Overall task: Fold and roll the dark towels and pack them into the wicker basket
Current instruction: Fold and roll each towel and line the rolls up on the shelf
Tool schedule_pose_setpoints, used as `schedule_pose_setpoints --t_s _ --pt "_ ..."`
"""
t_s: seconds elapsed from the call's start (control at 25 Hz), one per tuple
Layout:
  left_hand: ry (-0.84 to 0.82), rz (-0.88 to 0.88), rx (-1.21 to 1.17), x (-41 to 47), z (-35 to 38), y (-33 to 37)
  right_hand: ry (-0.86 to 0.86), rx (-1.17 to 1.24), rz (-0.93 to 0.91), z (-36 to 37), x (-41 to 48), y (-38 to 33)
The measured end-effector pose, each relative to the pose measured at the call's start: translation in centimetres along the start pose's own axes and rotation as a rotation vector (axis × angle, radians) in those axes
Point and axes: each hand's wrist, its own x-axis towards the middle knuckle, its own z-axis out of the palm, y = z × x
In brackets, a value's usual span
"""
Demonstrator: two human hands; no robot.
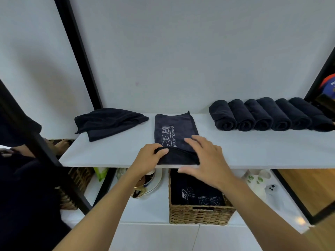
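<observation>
- A white shelf (253, 153) carried the work. A black post (79, 51) of the frame rose behind its left end.
- One towel (174, 129) lay flat at the middle of the shelf, folded to a long strip. It ran from near the back edge to the front edge, printed side up.
- The left hand (150, 154) pinched the near left corner of the towel between thumb and curled fingers. That corner was raised off the shelf and turned over.
- The right hand (204, 160) was wide, fingers straight and spread, with the fingertips lying on the near right part of the towel. The thumb reached out past the front edge of the shelf.
- Six rolls (262, 115) lay side by side, touching, at the right end of the shelf. Their spiral ends faced the front edge.
- A loose pile (108, 122) of unrolled dark towels lay near the back left corner of the shelf, well apart from the rolls.
- The basket (199, 214) stood on the lower level, below the front edge of the shelf and under the right hand.
- Packed towels (190, 189) lay in the basket, printed marks facing up. Their number could not be told.
- A second basket (79, 178) stood at the left of the lower level, partly hidden behind the frame.
- A plate (154, 183) lay left of the basket. Ceramic pieces (253, 180) stood to its right.
</observation>
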Motion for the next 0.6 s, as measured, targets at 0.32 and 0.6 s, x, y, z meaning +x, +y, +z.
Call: schedule_pose_setpoints --t_s 0.32,0.6 --pt "0.071 -0.150 -0.246 1.6 -1.8 -0.2 -0.016 0.563 0.150 -0.1 2.7 4.4" --pt "0.128 -0.261 -0.158 2.3 -0.8 -0.8 0.016 0.068 0.091 1.4 3.6 5.5"
